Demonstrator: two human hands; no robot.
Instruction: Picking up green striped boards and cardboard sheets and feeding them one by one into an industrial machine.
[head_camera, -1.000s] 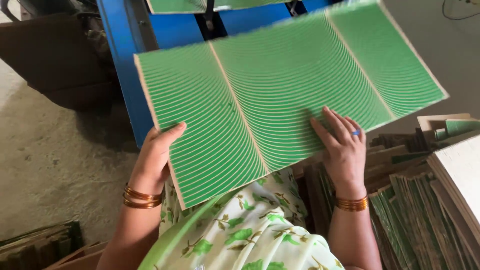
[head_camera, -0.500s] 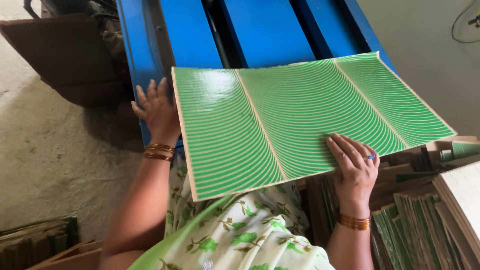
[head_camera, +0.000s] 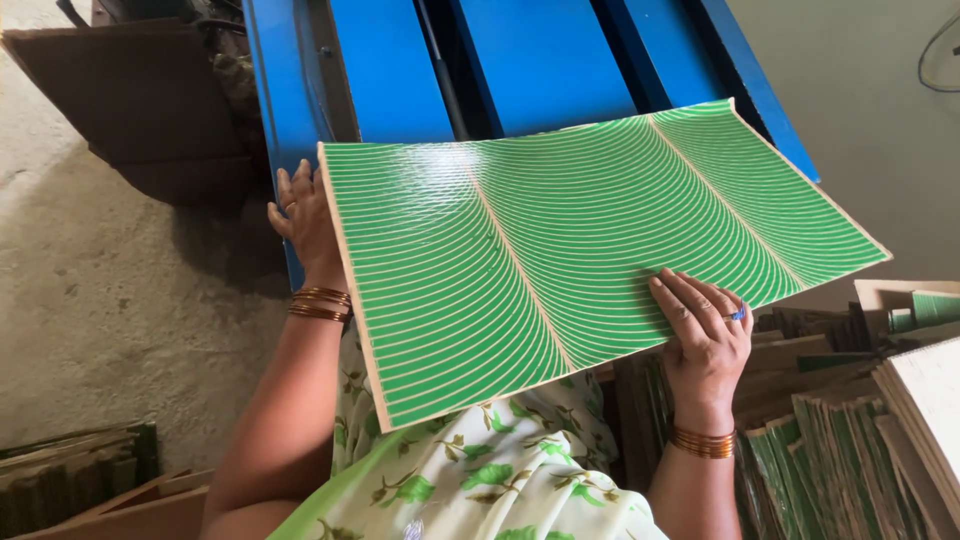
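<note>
1. The green sheet (head_camera: 590, 255) is held up over the blue machine (head_camera: 540, 60), its far edge above the machine's bed and its near edge over the person's lap.
2. The left hand (head_camera: 305, 220) is at the sheet's left edge, near the far corner, fingers spread and half hidden behind it; I cannot tell how firmly it grips.
3. The right hand (head_camera: 705, 335) lies flat on the near edge, fingers together on top, thumb apparently beneath.
4. Risk: the sheet is wide and glossy, held at only two points, so it could sag, slide or tip toward the unheld far right corner.
5. Risk: that corner could catch on the machine's right rail.
6. Room: stacks (head_camera: 850, 440) crowd the right side; the floor (head_camera: 110, 300) on the left is open.
</note>
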